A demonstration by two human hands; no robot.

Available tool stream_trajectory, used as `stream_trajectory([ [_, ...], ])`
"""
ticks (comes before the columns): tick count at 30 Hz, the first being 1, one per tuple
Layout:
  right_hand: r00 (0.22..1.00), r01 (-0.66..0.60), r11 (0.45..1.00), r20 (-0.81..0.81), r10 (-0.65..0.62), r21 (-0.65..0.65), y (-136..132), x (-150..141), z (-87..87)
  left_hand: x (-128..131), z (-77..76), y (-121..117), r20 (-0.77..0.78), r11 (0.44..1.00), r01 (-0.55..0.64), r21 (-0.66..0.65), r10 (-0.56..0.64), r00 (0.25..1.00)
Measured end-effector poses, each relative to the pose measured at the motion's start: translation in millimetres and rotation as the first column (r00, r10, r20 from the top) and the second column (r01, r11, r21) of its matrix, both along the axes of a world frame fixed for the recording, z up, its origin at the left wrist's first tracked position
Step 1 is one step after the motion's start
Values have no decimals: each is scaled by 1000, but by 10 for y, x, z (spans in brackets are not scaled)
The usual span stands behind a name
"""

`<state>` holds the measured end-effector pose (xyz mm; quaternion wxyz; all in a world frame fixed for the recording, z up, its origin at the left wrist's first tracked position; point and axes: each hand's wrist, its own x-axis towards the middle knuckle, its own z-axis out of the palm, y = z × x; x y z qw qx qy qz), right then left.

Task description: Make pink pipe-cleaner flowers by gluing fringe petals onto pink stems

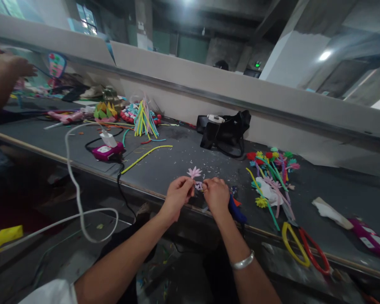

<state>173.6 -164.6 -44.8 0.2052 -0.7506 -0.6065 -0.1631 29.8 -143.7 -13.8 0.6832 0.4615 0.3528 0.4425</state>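
My left hand [179, 193] is closed, its thumb and fingertips pinching a pale pink flower [194, 172] made of fuzzy stems, petals pointing up. Close beside it, my right hand [216, 195] is closed too, fingertips pressed together; what they pinch is too small to make out. Small pale pink pieces [199, 185] show between the two hands. Just right of my right hand, at the table edge, lies a blue-handled tool [237, 210] with an orange part, partly hidden.
Colourful fuzzy-stem flowers [272, 177] are heaped at right, near scissors [296, 245] with yellow and red handles. A black bag [226, 131] rests against the divider. A purple power strip [107, 151] and white cable [77, 185] are at left. Another person's hands [11, 65] show far left.
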Motion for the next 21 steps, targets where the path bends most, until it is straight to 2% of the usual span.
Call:
stream_trajectory([
  [6,999,24,1000,-42,-23,15,-11,-32,29,11,-33,-8,-53,999,15,42,-12,998],
  [14,933,94,980,-358,-26,173,-105,-30,108,79,-47,-31,-80,999,15,46,-11,997],
  [21,805,38,949,-572,158,314,-249,19,218,151,-66,-56,-122,998,8,62,0,992],
])
